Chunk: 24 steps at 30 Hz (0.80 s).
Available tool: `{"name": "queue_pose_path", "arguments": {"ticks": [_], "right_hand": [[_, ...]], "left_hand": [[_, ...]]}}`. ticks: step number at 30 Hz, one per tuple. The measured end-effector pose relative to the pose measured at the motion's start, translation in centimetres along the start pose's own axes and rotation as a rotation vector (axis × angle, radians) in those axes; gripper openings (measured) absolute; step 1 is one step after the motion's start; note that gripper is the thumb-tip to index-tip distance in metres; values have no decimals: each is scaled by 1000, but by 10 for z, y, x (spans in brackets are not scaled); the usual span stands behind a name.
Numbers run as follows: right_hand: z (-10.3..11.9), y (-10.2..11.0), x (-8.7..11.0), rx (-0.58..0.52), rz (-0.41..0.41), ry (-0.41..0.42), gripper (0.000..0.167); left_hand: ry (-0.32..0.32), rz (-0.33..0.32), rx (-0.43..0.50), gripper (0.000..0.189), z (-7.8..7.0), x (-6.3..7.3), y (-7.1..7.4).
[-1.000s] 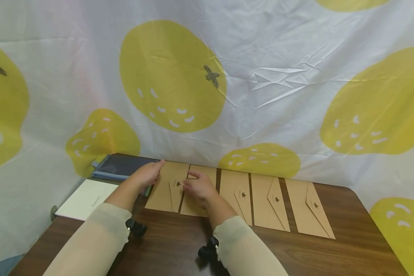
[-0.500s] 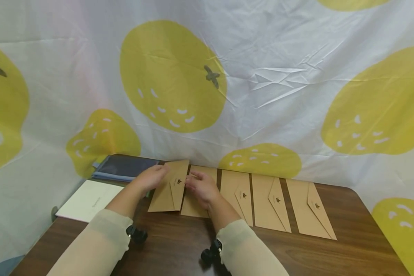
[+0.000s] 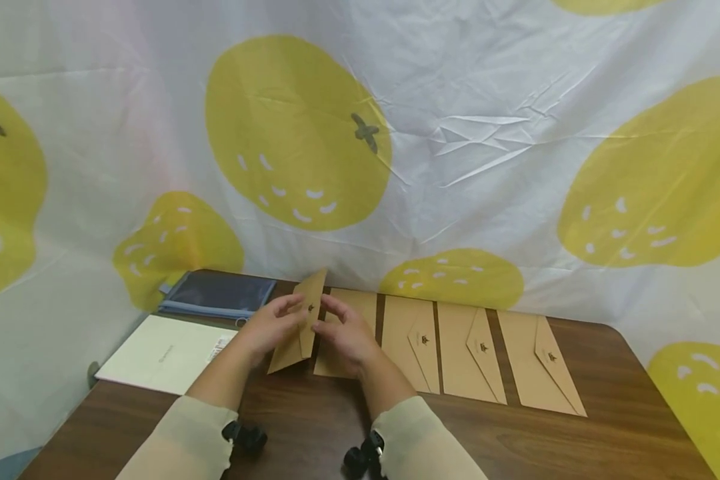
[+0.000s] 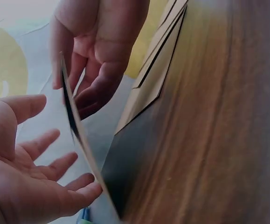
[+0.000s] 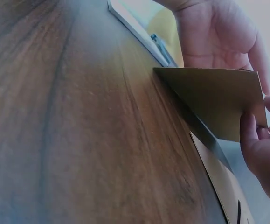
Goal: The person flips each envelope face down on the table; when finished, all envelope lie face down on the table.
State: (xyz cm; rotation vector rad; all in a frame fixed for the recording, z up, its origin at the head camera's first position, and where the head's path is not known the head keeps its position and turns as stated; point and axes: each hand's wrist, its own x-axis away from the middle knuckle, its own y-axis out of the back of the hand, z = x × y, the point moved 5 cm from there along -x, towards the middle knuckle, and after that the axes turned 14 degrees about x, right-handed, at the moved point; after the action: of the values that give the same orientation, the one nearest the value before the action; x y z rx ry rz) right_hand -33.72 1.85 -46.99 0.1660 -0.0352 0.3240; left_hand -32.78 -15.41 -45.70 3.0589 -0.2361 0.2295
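A kraft-paper envelope (image 3: 297, 347) with a small dark crown print stands tilted up off the table, its lower edge close to the tabletop. My right hand (image 3: 351, 337) pinches its right edge between thumb and fingers, as the right wrist view shows at the envelope's corner (image 5: 218, 93). On the other side, my left hand (image 3: 269, 330) has its fingers spread and relaxed; in the left wrist view the fingertips (image 4: 90, 189) come right up to the envelope face. Just right of the hands, another envelope (image 3: 345, 300) lies flat, partly covered by the right hand.
More kraft envelopes lie flat in a row to the right, such as the far-right envelope (image 3: 534, 367). On the left are a white flat box (image 3: 144, 347) with a barcode label and a blue zip pouch (image 3: 216, 293). A lemon-print curtain (image 3: 456, 200) hangs behind the wooden table (image 3: 516, 440).
The leftmost envelope has been raised from lying flat to tilted upright. The right hand has taken hold of its edge, and the left hand has moved lower and in front of it.
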Motion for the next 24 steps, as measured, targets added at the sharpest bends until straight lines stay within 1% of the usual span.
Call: {"name": "queue_pose_path", "arguments": {"ticks": [5,7,11,14,16,21,24], "right_hand": [[3,-7,4,-56,53,37,71],[3,-11,6,-74,80,36,73],[6,-19,8,-113,140,61,77],[7,-23,9,-137,173,77,77],[6,-25,9,-134,190,75,75],[4,-28,11,-106,229,63,62],[1,-28,12,-97,235,51,60]], "left_hand": [[-42,-8,28,66,1,3,-4],[-54,-5,37,66,0,3,-5],[-59,-19,60,64,-3,6,-6],[-57,-27,75,64,-4,8,-5],[-54,-19,109,64,-5,9,-5],[-64,-15,221,58,-9,9,-3],[-72,-28,281,54,-11,10,0]]}}
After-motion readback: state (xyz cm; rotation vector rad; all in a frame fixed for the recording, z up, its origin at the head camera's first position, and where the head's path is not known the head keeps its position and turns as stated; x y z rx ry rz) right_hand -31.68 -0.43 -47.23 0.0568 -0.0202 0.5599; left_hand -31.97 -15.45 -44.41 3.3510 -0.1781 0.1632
